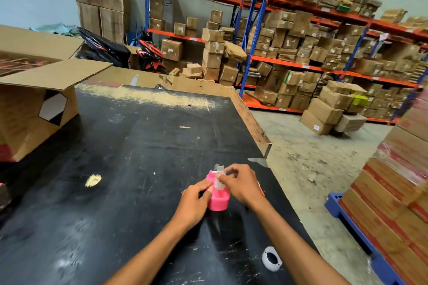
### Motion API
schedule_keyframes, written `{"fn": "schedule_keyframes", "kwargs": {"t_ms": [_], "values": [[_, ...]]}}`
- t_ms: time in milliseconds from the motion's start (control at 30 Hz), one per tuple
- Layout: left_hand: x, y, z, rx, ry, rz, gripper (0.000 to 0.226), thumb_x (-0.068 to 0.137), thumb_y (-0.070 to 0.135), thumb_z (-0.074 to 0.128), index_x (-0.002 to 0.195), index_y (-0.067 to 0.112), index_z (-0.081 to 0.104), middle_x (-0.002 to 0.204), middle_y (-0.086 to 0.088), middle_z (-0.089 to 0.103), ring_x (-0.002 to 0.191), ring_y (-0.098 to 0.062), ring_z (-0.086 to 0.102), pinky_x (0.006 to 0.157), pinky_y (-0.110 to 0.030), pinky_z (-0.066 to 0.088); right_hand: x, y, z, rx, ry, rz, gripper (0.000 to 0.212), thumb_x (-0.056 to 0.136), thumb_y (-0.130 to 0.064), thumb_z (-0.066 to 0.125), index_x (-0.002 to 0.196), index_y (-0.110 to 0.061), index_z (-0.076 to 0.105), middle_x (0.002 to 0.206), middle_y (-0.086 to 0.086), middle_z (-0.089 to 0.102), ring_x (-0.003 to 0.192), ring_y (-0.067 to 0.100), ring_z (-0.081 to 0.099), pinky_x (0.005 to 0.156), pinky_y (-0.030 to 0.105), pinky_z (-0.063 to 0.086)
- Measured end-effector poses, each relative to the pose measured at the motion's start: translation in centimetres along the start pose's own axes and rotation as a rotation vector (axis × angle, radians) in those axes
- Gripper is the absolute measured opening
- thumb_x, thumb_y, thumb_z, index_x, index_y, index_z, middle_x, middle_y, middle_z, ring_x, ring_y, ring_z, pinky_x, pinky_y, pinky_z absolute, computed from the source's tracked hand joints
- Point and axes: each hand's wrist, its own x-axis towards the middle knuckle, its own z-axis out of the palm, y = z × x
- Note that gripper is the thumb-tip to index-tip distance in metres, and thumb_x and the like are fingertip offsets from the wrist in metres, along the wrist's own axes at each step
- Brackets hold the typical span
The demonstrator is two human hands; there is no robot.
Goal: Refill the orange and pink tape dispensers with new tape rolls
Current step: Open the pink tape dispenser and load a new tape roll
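An open cardboard box point(34, 109) is seen at the far left of the black table point(115, 169). Near the table's right edge, the pink tape dispenser point(217, 199) is gripped by the left hand point(193, 201), while clear tape point(218, 179) at its top is pinched by the right hand point(240, 183). An empty white tape core point(271, 258) lies nearer, to the right.

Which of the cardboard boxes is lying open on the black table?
The big box at the table's left edge: its flaps hang open, with a hexagonal hole in its side. The others sit on shelves or floor.
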Motion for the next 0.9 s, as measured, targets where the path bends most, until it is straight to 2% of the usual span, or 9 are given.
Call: {"fn": "schedule_keyframes", "kwargs": {"t_ms": [100, 167, 233, 333, 567, 633, 733, 833, 900], "values": [[0.0, -0.4, 0.2, -0.001, 0.011, 0.036, 0.031, 0.095, 0.013, 0.050, 0.123, 0.018, 0.063, 0.116, 0.019, 0.059, 0.113, 0.005, 0.052, 0.084, 0.007, 0.032, 0.4, 0.3, 0.2, -0.027, -0.067, -0.005, 0.017, 0.076, -0.018, 0.075, 0.083, -0.003, 0.071, 0.071, 0.003, 0.064, 0.064, 0.011, 0.055, 0.058, 0.018, 0.044], [-0.1, -0.5, 0.3, -0.003, 0.028, 0.039, 0.031, 0.095, 0.013, 0.049, 0.122, 0.019, 0.063, 0.115, 0.020, 0.058, 0.111, 0.006, 0.052, 0.082, 0.009, 0.031, 0.6, 0.7, 0.6, 0.020, -0.098, -0.011, 0.017, 0.074, -0.014, 0.076, 0.081, 0.000, 0.070, 0.072, 0.006, 0.064, 0.065, 0.013, 0.055, 0.059, 0.021, 0.046], [0.0, -0.7, 0.3, -0.011, 0.029, 0.046, 0.031, 0.095, 0.015, 0.049, 0.121, 0.021, 0.064, 0.116, 0.022, 0.058, 0.106, 0.015, 0.051, 0.087, 0.007, 0.034, 0.9, 1.1, 1.1, 0.046, -0.088, -0.014, 0.014, 0.074, -0.011, 0.076, 0.075, 0.000, 0.068, 0.069, 0.006, 0.064, 0.064, 0.012, 0.055, 0.063, 0.026, 0.048], [0.0, -1.1, 0.5, -0.005, 0.023, 0.063, 0.029, 0.095, 0.018, 0.050, 0.118, 0.023, 0.066, 0.118, 0.023, 0.060, 0.098, 0.029, 0.049, 0.088, 0.006, 0.033, 1.0, 1.9, 1.8, 0.097, -0.079, -0.018, 0.017, 0.074, -0.009, 0.077, 0.068, -0.005, 0.061, 0.061, 0.001, 0.058, 0.056, 0.008, 0.049, 0.053, 0.011, 0.039], [0.0, -1.5, 0.7, 0.017, 0.067, 0.058, 0.032, 0.094, 0.021, 0.053, 0.124, 0.017, 0.062, 0.119, 0.019, 0.054, 0.116, 0.006, 0.047, 0.085, 0.012, 0.025, 1.3, 2.5, 2.1, 0.147, -0.076, -0.036, 0.015, 0.077, -0.009, 0.073, 0.071, 0.003, 0.067, 0.066, 0.007, 0.065, 0.060, 0.010, 0.055, 0.061, 0.024, 0.044], [0.0, -1.7, 0.8, 0.014, 0.083, 0.057, 0.032, 0.093, 0.020, 0.055, 0.124, 0.016, 0.062, 0.119, 0.019, 0.054, 0.115, 0.006, 0.048, 0.085, 0.011, 0.027, 1.7, 2.5, 1.6, 0.139, -0.072, -0.042, 0.011, 0.079, -0.007, 0.068, 0.071, 0.001, 0.070, 0.065, 0.004, 0.064, 0.057, 0.001, 0.055, 0.059, 0.019, 0.043], [0.7, -1.5, 0.7, -0.052, 0.109, 0.010, 0.026, 0.088, 0.021, 0.061, 0.113, 0.021, 0.069, 0.116, 0.012, 0.067, 0.103, 0.010, 0.057, 0.084, 0.002, 0.039, 2.6, 2.0, 0.8, 0.106, -0.078, -0.075, 0.013, 0.080, -0.005, 0.066, 0.068, -0.003, 0.072, 0.061, 0.002, 0.065, 0.049, -0.008, 0.052, 0.051, 0.007, 0.040], [1.2, -1.4, 0.8, -0.068, 0.138, -0.028, 0.021, 0.080, 0.032, 0.068, 0.100, 0.028, 0.074, 0.104, 0.009, 0.076, 0.086, 0.017, 0.061, 0.087, -0.018, 0.051, 3.7, 1.6, 0.6, 0.040, -0.101, -0.137, 0.017, 0.079, -0.018, 0.072, 0.073, -0.002, 0.075, 0.072, 0.017, 0.073, 0.063, 0.003, 0.056, 0.060, 0.021, 0.044], [1.1, -1.5, 0.8, -0.057, 0.149, -0.033, 0.031, 0.073, 0.044, 0.069, 0.100, 0.029, 0.075, 0.099, 0.011, 0.077, 0.092, 0.004, 0.067, 0.089, -0.033, 0.055, 4.6, 1.7, 0.6, 0.007, -0.099, -0.148, 0.019, 0.079, -0.023, 0.073, 0.074, -0.005, 0.076, 0.074, 0.014, 0.074, 0.065, 0.007, 0.057, 0.062, 0.024, 0.045]]}}
